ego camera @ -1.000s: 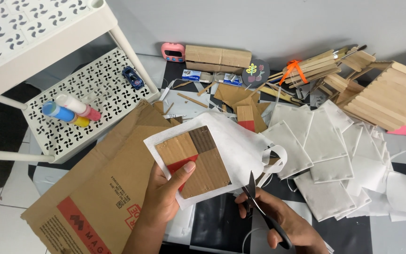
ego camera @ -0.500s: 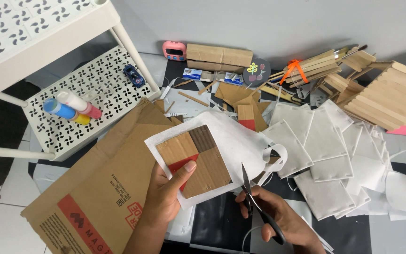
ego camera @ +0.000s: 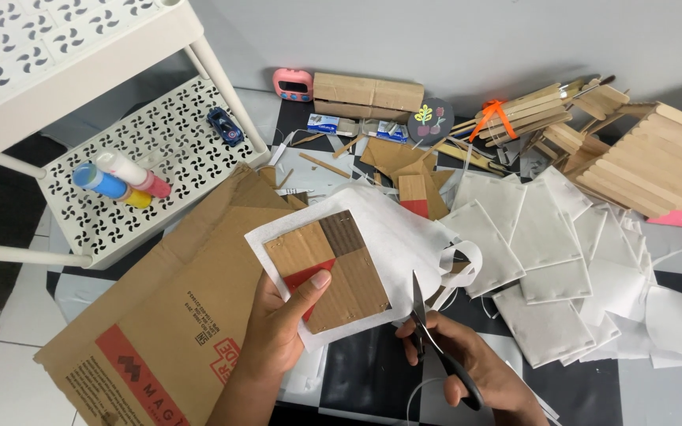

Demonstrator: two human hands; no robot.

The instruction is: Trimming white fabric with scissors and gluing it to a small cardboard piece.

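My left hand (ego camera: pixel 282 323) grips a cardboard square (ego camera: pixel 327 268) made of brown, dark brown and red patches, glued on a larger sheet of white paper (ego camera: pixel 392 237). The thumb presses on the red patch. My right hand (ego camera: pixel 467 359) holds black-handled scissors (ego camera: pixel 436 347), blades pointing up at the paper's lower right edge beside the cardboard. A curled strip of cut paper (ego camera: pixel 459 260) hangs off the sheet's right side.
A flattened brown cardboard box (ego camera: pixel 167 323) lies under the left hand. Several white paper-covered squares (ego camera: pixel 538 252) pile at right. Wooden stick structures (ego camera: pixel 641 158), cardboard scraps (ego camera: pixel 404 170) and a pink timer (ego camera: pixel 292 84) sit at the back. A white perforated shelf (ego camera: pixel 144 150) holds paint bottles (ego camera: pixel 120 180) and a toy car (ego camera: pixel 225 126).
The scissors have moved a little left and up along the paper's lower right edge. The left hand keeps the same grip on the square.
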